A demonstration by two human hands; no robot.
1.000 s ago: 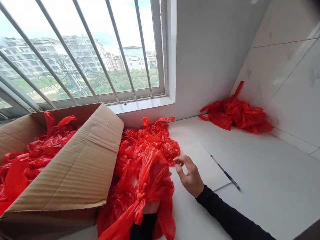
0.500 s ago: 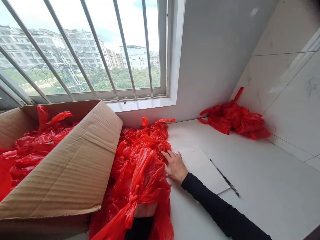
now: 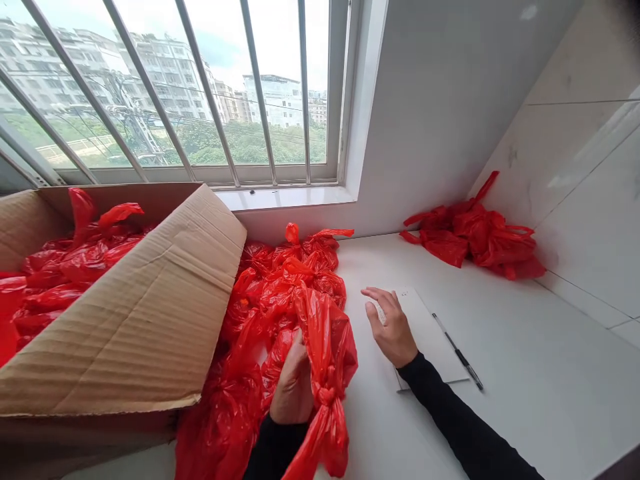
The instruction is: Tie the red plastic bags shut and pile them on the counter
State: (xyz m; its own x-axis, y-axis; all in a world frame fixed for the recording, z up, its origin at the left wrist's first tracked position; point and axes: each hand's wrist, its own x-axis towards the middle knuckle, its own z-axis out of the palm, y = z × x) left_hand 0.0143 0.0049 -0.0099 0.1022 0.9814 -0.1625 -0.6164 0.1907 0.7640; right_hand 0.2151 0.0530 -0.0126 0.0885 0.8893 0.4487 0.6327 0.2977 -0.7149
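Note:
My left hand (image 3: pixel 293 387) comes up from the bottom centre, its fingers hidden behind a knotted red plastic bag (image 3: pixel 327 333) that it holds. The bag's tied ends hang down toward the bottom edge. To the right, my right hand (image 3: pixel 393 327) hovers over the left part of a white notebook (image 3: pixel 430 337), thumb and fingers apart and nothing between them. Several other red bags (image 3: pixel 270 293) lie heaped on the white surface between the held bag and a cardboard box (image 3: pixel 150 300).
Red bags (image 3: pixel 70 260) fill the box at the left. A black pen (image 3: pixel 457 350) lies on the notebook's right side. More red bags (image 3: pixel 475 237) sit by the wall at the back right. A barred window (image 3: pixel 270 133) is behind.
My left hand has lifted the knotted bag and shifted it right, uncovering bags below. My right hand has left the heap and moved right over the notebook. The view has shifted slightly.

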